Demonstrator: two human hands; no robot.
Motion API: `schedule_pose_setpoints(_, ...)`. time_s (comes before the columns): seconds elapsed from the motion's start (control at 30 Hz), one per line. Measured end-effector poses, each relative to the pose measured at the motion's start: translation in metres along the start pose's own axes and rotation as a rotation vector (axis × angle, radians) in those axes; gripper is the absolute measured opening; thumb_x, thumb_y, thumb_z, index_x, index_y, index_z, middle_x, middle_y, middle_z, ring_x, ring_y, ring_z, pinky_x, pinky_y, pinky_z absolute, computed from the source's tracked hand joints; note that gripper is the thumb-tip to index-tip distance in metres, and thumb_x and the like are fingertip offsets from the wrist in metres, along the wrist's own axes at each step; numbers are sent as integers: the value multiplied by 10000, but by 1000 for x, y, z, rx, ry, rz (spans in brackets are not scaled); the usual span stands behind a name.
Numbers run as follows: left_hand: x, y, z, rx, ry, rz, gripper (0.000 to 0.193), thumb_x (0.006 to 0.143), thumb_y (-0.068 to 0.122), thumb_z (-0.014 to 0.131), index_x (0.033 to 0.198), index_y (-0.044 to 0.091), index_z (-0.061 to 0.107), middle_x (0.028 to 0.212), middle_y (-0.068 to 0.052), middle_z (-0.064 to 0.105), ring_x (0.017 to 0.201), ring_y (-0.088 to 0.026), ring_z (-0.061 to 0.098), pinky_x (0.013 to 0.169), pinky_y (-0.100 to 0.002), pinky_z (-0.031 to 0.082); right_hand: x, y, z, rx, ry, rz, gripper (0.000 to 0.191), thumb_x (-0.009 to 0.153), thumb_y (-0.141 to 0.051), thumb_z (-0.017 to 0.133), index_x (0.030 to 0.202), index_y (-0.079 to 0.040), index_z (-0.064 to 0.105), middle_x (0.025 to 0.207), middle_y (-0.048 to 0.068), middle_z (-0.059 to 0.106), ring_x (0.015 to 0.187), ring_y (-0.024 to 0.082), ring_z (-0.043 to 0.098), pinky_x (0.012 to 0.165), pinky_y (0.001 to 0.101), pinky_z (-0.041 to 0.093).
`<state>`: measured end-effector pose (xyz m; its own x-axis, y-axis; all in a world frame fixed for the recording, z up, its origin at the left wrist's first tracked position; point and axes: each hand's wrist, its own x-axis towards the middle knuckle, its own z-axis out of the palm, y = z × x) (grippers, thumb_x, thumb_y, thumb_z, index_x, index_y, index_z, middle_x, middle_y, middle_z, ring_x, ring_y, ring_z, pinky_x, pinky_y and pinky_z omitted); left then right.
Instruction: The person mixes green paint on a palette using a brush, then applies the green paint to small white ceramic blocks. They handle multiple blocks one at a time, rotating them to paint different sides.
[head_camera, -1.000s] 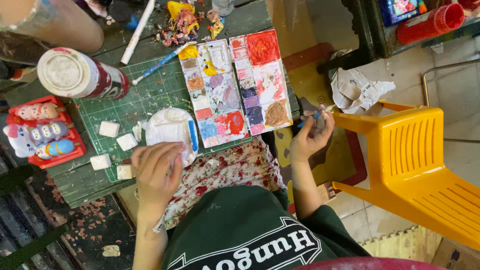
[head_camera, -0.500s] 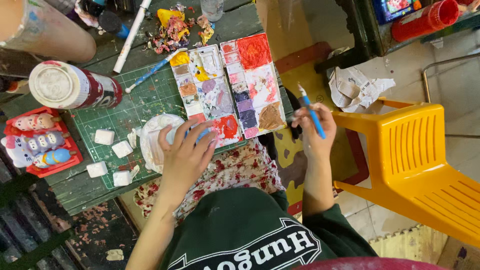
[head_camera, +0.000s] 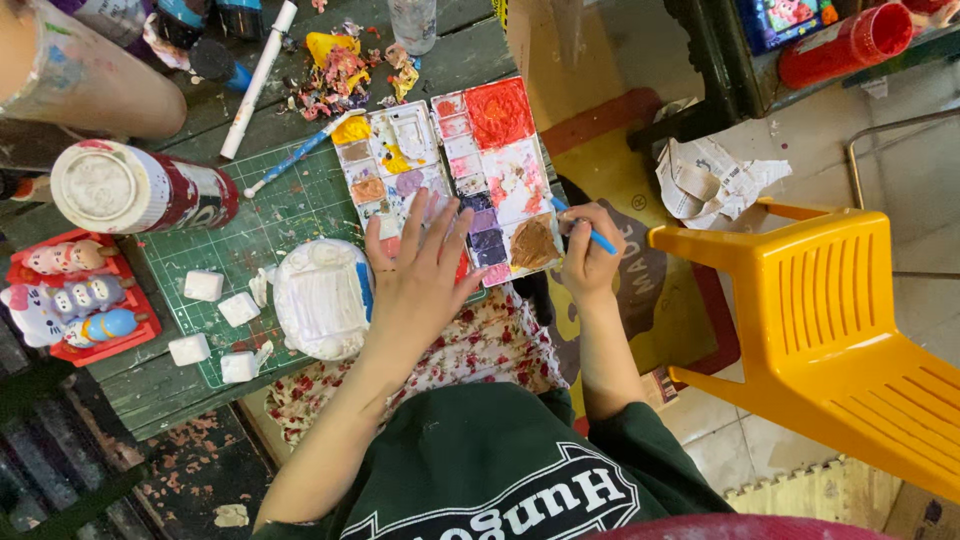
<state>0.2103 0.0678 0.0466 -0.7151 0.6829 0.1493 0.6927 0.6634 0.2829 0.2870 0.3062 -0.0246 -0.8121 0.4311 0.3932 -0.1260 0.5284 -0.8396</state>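
Left hand (head_camera: 415, 275): fingers spread flat, pressing down on the white plastic paint palette (head_camera: 450, 175) smeared with red, purple and brown, at the bench's right edge.
Right hand (head_camera: 588, 255): pinching a thin blue-handled paintbrush (head_camera: 590, 233) (tip at the brown well).
Beside the left wrist: white unpainted plaster figure (head_camera: 322, 297) on the green cutting mat (head_camera: 262, 225).

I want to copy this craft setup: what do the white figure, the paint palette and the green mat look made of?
The white figure looks like unglazed plaster: matte, chalky, unpainted apart from a blue streak. The paint palette seems to be moulded white plastic, with thin-walled wells stained by paint. The green mat looks like a rubbery cutting mat, flat with a printed grid, though that is a guess.
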Motion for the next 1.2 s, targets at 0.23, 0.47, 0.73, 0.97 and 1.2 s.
schedule_pose_setpoints(0.23, 7, -8, 10, 6, -17, -27, 698, 951, 538, 649, 1497, 117, 544, 1573, -67, 481, 1553, -302, 267, 1196, -682, 94, 10, -1, 3, -115, -49, -61, 145, 1060, -59, 492, 997, -8, 613, 877, 135, 659, 746, 251, 668, 689, 341, 509)
schedule_pose_setpoints(0.47, 12, -14, 12, 51, -28, -35, 743, 973, 599, 618, 1521, 103, 538, 1575, -84, 479, 1569, -329, 242, 1196, -680, 48, 7, 13, 9, 111, -35, 62, 196, 1137, -126, 443, 1124, -8, 599, 962, 69, 652, 720, 134, 532, 688, 272, 438)
schedule_pose_setpoints(0.73, 14, -15, 0, 56, 18, -65, 781, 957, 602, 631, 1551, 114, 496, 1594, -67, 474, 1561, -306, 245, 1176, -705, 53, 2, 29, 13, 250, -14, 147, 202, 1143, -149, 431, 1189, -20, 580, 1014, 64, 694, 623, 18, 392, 588, 206, 332)
schedule_pose_setpoints(0.97, 10, -27, -14, -37, 5, -95, 780, 950, 552, 674, 1548, 95, 469, 1562, -25, 502, 1560, -300, 258, 1186, -715, 54, -5, 35, 17, 298, 32, 139, 184, 1160, -152, 435, 1174, -27, 569, 974, 55, 657, 654, 22, 368, 608, 214, 297)
schedule_pose_setpoints(1.2, 5, -31, -9, -125, -16, -99, 794, 956, 519, 680, 1565, 84, 416, 1482, -52, 578, 1550, -293, 265, 1181, -725, 29, -8, 37, 21, 367, 64, 92, 208, 1173, -169, 415, 1180, -16, 555, 1027, 71, 628, 827, 89, 499, 725, 237, 377)
